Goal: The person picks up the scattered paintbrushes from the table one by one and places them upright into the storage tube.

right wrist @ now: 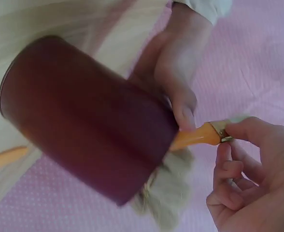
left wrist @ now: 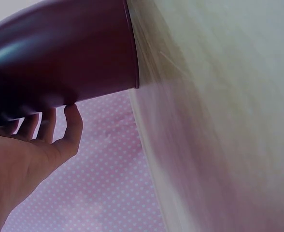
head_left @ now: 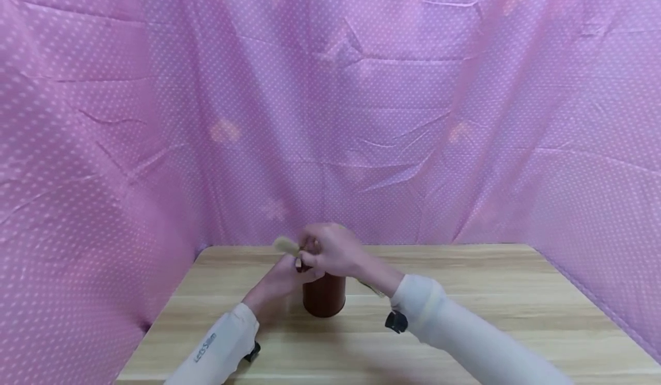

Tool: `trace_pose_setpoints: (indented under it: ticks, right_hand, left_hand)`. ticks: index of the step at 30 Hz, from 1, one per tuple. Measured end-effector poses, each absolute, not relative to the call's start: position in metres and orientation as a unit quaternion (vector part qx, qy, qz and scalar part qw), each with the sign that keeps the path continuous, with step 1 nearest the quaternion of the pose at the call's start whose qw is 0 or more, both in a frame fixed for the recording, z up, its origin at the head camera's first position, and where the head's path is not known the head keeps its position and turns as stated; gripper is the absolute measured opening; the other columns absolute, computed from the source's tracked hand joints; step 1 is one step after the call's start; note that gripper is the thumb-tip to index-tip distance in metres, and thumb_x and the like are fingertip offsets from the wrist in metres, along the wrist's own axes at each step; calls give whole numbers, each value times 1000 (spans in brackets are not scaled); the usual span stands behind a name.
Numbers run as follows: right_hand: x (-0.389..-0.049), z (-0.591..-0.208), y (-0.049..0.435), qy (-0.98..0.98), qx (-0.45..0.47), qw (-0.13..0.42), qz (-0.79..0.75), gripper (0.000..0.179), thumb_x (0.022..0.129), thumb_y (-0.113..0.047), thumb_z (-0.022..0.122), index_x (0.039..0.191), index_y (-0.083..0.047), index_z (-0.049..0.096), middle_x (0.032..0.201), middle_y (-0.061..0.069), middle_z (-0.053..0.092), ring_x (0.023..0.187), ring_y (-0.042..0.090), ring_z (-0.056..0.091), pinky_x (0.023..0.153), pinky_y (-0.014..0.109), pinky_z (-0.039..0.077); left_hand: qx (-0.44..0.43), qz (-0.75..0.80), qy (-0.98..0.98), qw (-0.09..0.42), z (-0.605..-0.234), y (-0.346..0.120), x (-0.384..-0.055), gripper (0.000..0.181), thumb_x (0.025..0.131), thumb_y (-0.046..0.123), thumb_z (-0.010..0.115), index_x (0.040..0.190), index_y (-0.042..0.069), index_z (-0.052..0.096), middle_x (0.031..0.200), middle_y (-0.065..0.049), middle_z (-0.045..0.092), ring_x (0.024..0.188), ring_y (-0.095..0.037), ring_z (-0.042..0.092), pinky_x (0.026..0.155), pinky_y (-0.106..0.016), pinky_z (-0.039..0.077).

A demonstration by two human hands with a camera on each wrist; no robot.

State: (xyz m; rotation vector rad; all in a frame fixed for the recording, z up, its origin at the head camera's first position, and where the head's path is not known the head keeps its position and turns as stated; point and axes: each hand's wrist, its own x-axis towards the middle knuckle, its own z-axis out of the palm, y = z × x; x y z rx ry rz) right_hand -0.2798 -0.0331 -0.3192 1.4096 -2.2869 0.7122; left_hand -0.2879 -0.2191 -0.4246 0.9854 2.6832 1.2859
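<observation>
A dark red cylindrical pot (head_left: 324,299) stands upright on the table. My left hand (head_left: 283,277) grips it near its top, its fingers (left wrist: 73,126) against the side and its thumb (right wrist: 183,108) by the rim. At the mouth, my right hand (right wrist: 260,176) pinches a paintbrush by its metal ferrule (right wrist: 221,131). That brush's orange handle (right wrist: 195,137) points down at the pot's opening. Pale bristles (right wrist: 168,191) of other brushes stick out of the pot. In the head view, my right hand (head_left: 335,250) hides most of the rim, and pale bristles (head_left: 286,245) show beside it.
Another orange handle (right wrist: 7,158) lies on the table beyond the pot, partly hidden by my right wrist in the head view. The wood-grain table (head_left: 465,299) ends at a pink dotted cloth (head_left: 330,115) hanging behind and at both sides.
</observation>
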Motion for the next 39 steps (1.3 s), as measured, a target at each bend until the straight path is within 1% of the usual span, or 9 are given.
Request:
trace_pose_setpoints:
  ticks: [2, 6, 11, 14, 19, 23, 27, 31, 39]
  right_hand:
    - [-280, -316, -23, -814, 466, 179, 298, 9, 81, -22, 68, 87, -19, 63, 75, -14, 60, 58, 4, 54, 51, 20, 45]
    - [-283, -320, -4, -813, 397, 164, 393, 8, 81, -20, 69, 84, -17, 62, 74, -9, 62, 55, 8, 57, 49, 23, 48]
    - [-286, -337, 8, -830, 372, 123, 397, 12, 82, -27, 71, 84, -18, 65, 74, -11, 64, 64, 8, 61, 58, 24, 50]
    - [-290, -347, 14, -831, 389, 127, 377, 13, 81, -30, 71, 85, -18, 67, 73, -13, 64, 67, 9, 60, 62, 25, 49]
    - [-300, -354, 27, -825, 348, 163, 415, 14, 84, -34, 68, 82, -21, 69, 71, -12, 63, 63, 12, 59, 56, 27, 49]
    - [-313, -366, 35, -842, 289, 165, 424, 15, 87, -28, 65, 77, -16, 68, 66, -6, 61, 58, 15, 57, 50, 30, 47]
    - [-328, -394, 41, -897, 268, 90, 340, 13, 85, -21, 65, 81, -10, 67, 71, -3, 62, 64, 14, 57, 58, 31, 48]
    - [-339, -424, 46, -927, 275, 14, 253, 22, 81, -19, 69, 89, 1, 65, 79, 4, 62, 70, 17, 56, 64, 33, 48]
    - [-354, -454, 65, -905, 380, 84, 172, 11, 78, -9, 72, 84, -3, 66, 74, 2, 55, 66, 14, 45, 57, 29, 42]
  left_hand:
    - [260, 546, 796, 2, -424, -217, -291, 49, 87, 34, 64, 131, 28, 42, 127, 7, 46, 116, -12, 42, 96, -39, 35]
    - [210, 547, 810, 10, -423, -217, -291, 72, 80, 47, 69, 138, 44, 27, 136, 15, 35, 126, -14, 31, 100, -51, 27]
    - [205, 545, 813, 5, -423, -220, -289, 73, 80, 46, 69, 139, 43, 26, 136, 14, 36, 125, -13, 33, 99, -47, 30]
    - [216, 545, 810, 0, -423, -220, -289, 75, 80, 44, 69, 140, 43, 24, 138, 15, 34, 125, -10, 33, 98, -45, 33]
    - [204, 548, 812, 3, -424, -219, -290, 76, 80, 46, 69, 140, 47, 22, 139, 19, 33, 126, -9, 31, 99, -48, 30]
    - [205, 544, 814, -2, -425, -218, -292, 76, 79, 46, 69, 140, 46, 22, 140, 17, 32, 128, -10, 29, 100, -50, 28]
    - [211, 546, 811, -10, -425, -218, -292, 76, 79, 44, 70, 140, 44, 25, 141, 16, 31, 128, -10, 28, 100, -47, 28]
    - [212, 544, 812, -14, -426, -218, -292, 76, 79, 44, 71, 140, 43, 26, 141, 14, 31, 128, -11, 29, 100, -47, 28]
    - [200, 543, 815, -5, -423, -218, -292, 77, 78, 45, 71, 140, 44, 24, 142, 15, 29, 129, -12, 27, 101, -50, 26]
